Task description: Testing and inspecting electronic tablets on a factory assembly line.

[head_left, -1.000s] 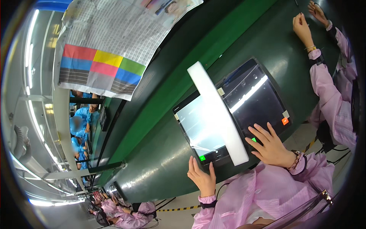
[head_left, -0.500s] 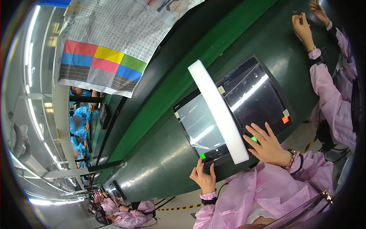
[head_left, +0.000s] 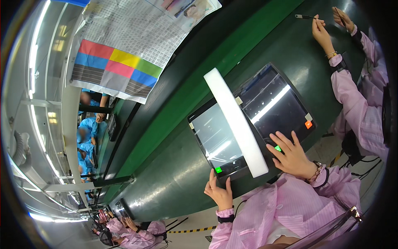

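Observation:
Two dark-framed tablet-like screens lie side by side in front of me. The left screen (head_left: 215, 135) glows pale grey, while the right screen (head_left: 275, 101) is dark with a lamp reflection across it. A long white foam bar (head_left: 236, 122) rests between them, overlapping the left one's edge. My left hand (head_left: 219, 194) has its index finger and thumb apart at the left screen's near edge, by a green sticker (head_left: 218, 169). My right hand (head_left: 292, 157) is spread over the dark screen's near left corner, beside another green sticker (head_left: 277, 148). Neither hand grips anything.
The green bench (head_left: 166, 182) runs away to the left. A printed sheet with colour blocks (head_left: 120, 62) hangs at upper left. At upper right a co-worker's hands (head_left: 323, 35) hold a small dark strip with a pale end (head_left: 304, 17). An orange sticker (head_left: 308, 124) marks the dark screen's corner.
My left hand has shifted slightly left along the screen's near edge. My right hand stays at the dark screen's corner. The co-worker's strip has come into sight.

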{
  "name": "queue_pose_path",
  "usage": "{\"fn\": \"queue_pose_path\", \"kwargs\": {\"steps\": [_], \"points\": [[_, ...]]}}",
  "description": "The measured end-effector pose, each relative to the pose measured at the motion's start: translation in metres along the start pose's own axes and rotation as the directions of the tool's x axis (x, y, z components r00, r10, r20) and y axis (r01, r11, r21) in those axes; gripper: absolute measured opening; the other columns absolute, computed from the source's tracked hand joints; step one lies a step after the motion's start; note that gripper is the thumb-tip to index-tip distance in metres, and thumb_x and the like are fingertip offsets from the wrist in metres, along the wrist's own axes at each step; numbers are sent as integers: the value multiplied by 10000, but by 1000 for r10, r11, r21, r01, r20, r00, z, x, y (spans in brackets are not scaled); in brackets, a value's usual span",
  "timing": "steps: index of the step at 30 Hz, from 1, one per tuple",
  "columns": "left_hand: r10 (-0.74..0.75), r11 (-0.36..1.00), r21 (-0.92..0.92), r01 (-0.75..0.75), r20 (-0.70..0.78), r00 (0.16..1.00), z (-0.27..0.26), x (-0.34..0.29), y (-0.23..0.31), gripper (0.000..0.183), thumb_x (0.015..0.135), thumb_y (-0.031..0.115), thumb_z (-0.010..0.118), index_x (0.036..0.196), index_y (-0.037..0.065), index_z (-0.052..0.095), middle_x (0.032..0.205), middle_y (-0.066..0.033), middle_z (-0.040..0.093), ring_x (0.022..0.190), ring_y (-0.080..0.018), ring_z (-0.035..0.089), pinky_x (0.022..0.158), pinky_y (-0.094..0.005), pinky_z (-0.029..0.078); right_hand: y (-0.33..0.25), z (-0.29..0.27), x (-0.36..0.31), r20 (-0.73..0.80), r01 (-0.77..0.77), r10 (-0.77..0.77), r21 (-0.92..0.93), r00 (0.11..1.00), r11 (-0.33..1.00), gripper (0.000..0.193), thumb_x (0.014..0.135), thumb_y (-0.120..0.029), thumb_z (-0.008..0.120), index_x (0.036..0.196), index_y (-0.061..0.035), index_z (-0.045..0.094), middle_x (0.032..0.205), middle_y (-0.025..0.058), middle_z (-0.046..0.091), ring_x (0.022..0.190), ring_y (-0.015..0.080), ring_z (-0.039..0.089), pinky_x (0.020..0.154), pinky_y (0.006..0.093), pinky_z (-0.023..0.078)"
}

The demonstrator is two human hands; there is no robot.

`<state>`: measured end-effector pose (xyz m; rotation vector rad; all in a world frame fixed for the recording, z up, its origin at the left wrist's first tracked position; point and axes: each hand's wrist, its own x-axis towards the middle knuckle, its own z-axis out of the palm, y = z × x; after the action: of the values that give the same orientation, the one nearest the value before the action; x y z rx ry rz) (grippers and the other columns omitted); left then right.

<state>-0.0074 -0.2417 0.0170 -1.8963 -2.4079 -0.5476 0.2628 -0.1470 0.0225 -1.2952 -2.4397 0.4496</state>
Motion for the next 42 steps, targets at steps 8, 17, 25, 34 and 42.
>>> {"fn": "queue_pose_path", "kwargs": {"steps": [8, 17, 25, 34, 42], "points": [[17, 1000, -12, -17, 48, 999, -6, 7, -5, 623, 746, 211, 767, 1219, 58, 391, 1406, -76, 441, 1137, -288, 420, 943, -415, 270, 30, -48, -14, -53, -150, 151, 16, 987, 989, 644, 755, -332, 679, 1291, -51, 459, 1417, 200, 345, 1350, 391, 268, 1092, 610, 144], [111, 989, 73, -127, 198, 974, -29, 33, -11, 771, 701, 336, 796, 1249, 7, 365, 1432, -101, 391, 1301, -323, 313, 1011, -472, 221, 108, -55, -11, -206, -348, 496, 493, 844, 797, 276, 936, -158, 516, 1143, 22, 551, 954, 171, 604, 902, 288, 616, 825, 318, 458], [141, 990, 3, -142, 78, 987, -27, 28, -10, 717, 703, 359, 788, 1215, 28, 410, 1393, -38, 444, 1269, -305, 354, 1014, -484, 227, 153, -46, 10, 169, -508, 622, 751, 764, 421, 279, 971, -229, 477, 847, 7, 557, 713, -24, 495, 675, 65, 434, 627, 228, 367], [186, 982, 21, -187, 58, 981, -27, 25, -11, 586, 744, 332, 756, 1151, 47, 446, 1364, -27, 486, 1246, -290, 402, 1006, -474, 242, 156, -47, -3, 188, -501, 610, 770, 770, 395, 116, 916, -108, 563, 850, -13, 559, 733, -29, 511, 700, 59, 462, 646, 215, 374], [155, 987, 24, -159, 119, 981, -25, 26, -11, 614, 755, 329, 740, 1192, 43, 419, 1405, -17, 445, 1264, -272, 404, 1010, -485, 239, 142, -56, -51, 364, -539, 577, 827, 731, 161, 223, 961, -316, 507, 884, -108, 538, 730, -63, 510, 615, 28, 494, 522, 182, 362]]}}
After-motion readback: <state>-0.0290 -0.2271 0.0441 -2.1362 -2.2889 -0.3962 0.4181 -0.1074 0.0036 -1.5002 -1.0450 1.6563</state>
